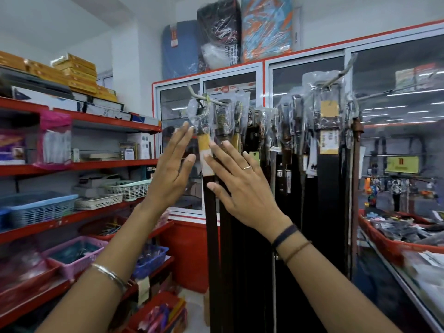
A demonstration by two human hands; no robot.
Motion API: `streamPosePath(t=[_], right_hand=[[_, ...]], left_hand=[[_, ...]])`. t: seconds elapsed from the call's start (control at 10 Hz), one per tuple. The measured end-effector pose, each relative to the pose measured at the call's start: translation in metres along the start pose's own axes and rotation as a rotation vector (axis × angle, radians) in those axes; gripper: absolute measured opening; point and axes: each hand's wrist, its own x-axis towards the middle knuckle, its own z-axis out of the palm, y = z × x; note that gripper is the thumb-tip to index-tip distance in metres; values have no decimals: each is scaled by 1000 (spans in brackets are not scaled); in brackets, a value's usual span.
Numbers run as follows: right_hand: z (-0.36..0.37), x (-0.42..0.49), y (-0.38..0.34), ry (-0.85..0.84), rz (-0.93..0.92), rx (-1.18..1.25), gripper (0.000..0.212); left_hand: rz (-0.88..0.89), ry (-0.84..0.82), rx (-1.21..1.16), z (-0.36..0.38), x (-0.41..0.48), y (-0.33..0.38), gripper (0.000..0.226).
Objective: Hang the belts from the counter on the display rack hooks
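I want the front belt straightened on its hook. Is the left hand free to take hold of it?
Probably yes. The left hand is open and empty, fingertips right beside the front belt below the hook, with nothing between them.

I am looking at both hands raised flat, fingers spread, before the belts (264, 188) hanging from the rack hooks (211, 99). My left hand (171, 169) is hovering just beside the leftmost belt (211, 212); my right hand (245, 188) is lying against the dark straps. Neither is gripping anything. Red shelves (79, 164) are standing to the left.
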Motion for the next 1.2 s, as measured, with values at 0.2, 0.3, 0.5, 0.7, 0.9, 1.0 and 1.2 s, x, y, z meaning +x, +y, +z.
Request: streamPosePath(t=[0.2,0.3,0.5,0.7,0.9,1.0,1.2], right_hand=[[25,4,8,-6,-2,-108,50],[31,2,15,18,26,-120,49],[43,-1,29,-30,60,-166,52],[47,-4,32,-37,66,-165,55],[28,-20,25,-82,125,12,52],[4,-58,16,-56,213,130,46],[-60,-205,-9,49,445,326,32]], left_hand=[[125,-117,41,10,18,-28,54],[156,-100,81,21,24,-31,56],[144,-85,141,43,31,-33,60],[123,-81,103,50,27,-31,63],[71,-92,110,45,19,-19,63],[38,-75,163,45,11,-7,64],[-23,25,177,55,-3,62,58]])
